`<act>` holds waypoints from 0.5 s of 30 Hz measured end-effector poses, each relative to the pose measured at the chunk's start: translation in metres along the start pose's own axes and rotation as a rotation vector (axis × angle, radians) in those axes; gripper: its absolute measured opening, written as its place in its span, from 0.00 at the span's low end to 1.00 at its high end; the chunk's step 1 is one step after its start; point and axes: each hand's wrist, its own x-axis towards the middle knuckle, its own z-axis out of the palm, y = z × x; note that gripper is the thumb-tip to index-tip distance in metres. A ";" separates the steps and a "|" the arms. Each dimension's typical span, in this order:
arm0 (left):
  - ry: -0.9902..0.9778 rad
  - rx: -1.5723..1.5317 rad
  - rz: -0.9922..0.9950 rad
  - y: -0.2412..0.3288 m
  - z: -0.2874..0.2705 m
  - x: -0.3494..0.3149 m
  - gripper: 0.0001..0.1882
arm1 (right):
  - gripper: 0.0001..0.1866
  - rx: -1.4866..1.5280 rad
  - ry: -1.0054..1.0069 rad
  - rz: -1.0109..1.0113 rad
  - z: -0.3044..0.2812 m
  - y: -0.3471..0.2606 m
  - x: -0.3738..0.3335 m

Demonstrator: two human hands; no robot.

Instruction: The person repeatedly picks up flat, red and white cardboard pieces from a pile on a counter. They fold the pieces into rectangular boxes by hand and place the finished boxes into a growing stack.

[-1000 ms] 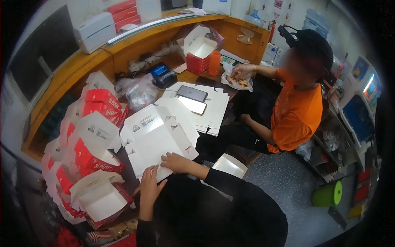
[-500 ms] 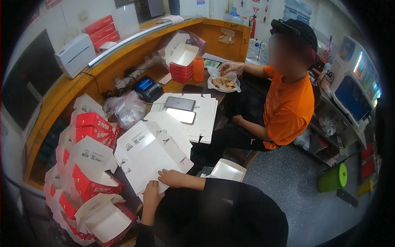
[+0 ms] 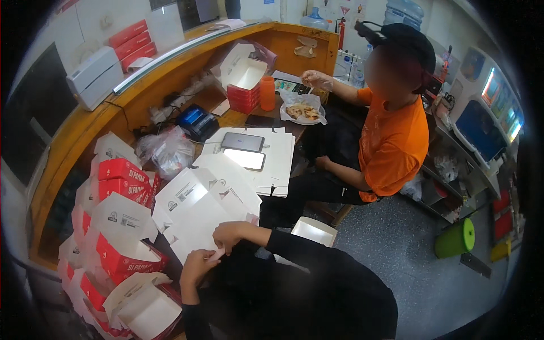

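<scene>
A partly folded white cardboard box point(image 3: 190, 218) lies in front of me with its printed lid panel turned away from me. My left hand point(image 3: 198, 266) pinches a flap at its near edge. Just right of it, my right hand point(image 3: 228, 234) grips the same near edge, fingers curled down over the cardboard. The folded-up flap shows between the two hands. Beneath and beyond this box lies a stack of flat white box sheets point(image 3: 280, 161), with a grey phone point(image 3: 242, 141) and a lit phone point(image 3: 245, 159) on top.
Several folded red-and-white boxes point(image 3: 127, 249) are piled at the left. A plastic bag point(image 3: 169, 150), a card terminal point(image 3: 196, 122) and an orange bottle point(image 3: 267, 93) stand farther back. Across sits a person in orange point(image 3: 394, 139) by a plate of food point(image 3: 304, 109). An open box point(image 3: 313, 231) is at my right.
My right hand has shifted left along the box's near edge, its wrist raised, and a flap there now stands folded up. The other person's gloved hand has lifted off the food.
</scene>
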 end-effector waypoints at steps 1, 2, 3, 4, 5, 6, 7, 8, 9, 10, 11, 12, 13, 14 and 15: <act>0.022 0.036 0.022 -0.002 0.004 -0.003 0.20 | 0.20 -0.013 0.033 0.005 0.009 0.001 -0.001; 0.044 0.070 0.042 -0.001 0.007 -0.003 0.22 | 0.21 -0.026 0.064 0.010 0.014 0.001 -0.006; 0.047 0.115 0.061 0.000 0.007 -0.002 0.22 | 0.22 -0.027 0.115 -0.003 0.017 0.001 -0.010; 0.052 0.151 0.078 0.001 0.008 -0.002 0.22 | 0.22 -0.031 0.156 -0.015 0.019 -0.003 -0.017; 0.058 0.188 0.095 0.002 0.010 -0.003 0.22 | 0.23 -0.035 0.198 -0.028 0.022 -0.006 -0.022; 0.038 0.219 0.098 0.006 0.008 -0.002 0.21 | 0.22 -0.008 0.216 -0.039 0.026 -0.004 -0.026; 0.018 0.251 0.100 0.011 0.006 -0.001 0.21 | 0.21 0.018 0.235 -0.051 0.029 -0.002 -0.029; -0.002 0.283 0.103 0.014 0.005 0.000 0.21 | 0.21 0.045 0.254 -0.063 0.032 0.000 -0.032; -0.012 0.288 0.099 0.013 0.005 0.000 0.20 | 0.20 0.045 0.262 -0.044 0.031 -0.001 -0.035; -0.022 0.292 0.096 0.012 0.005 -0.001 0.19 | 0.19 0.045 0.271 -0.025 0.031 -0.002 -0.038; -0.032 0.296 0.093 0.011 0.005 0.000 0.18 | 0.18 0.045 0.280 -0.006 0.031 -0.002 -0.041; -0.020 0.270 0.096 0.009 0.006 0.000 0.17 | 0.17 0.023 0.371 -0.035 0.028 -0.004 -0.047; -0.008 0.243 0.099 0.007 0.007 -0.001 0.15 | 0.16 0.001 0.462 -0.064 0.024 -0.006 -0.054; 0.004 0.216 0.101 0.005 0.008 -0.001 0.13 | 0.16 -0.021 0.552 -0.093 0.021 -0.008 -0.060; 0.068 0.234 0.096 0.006 0.009 0.000 0.12 | 0.15 0.000 0.708 -0.121 0.019 -0.013 -0.067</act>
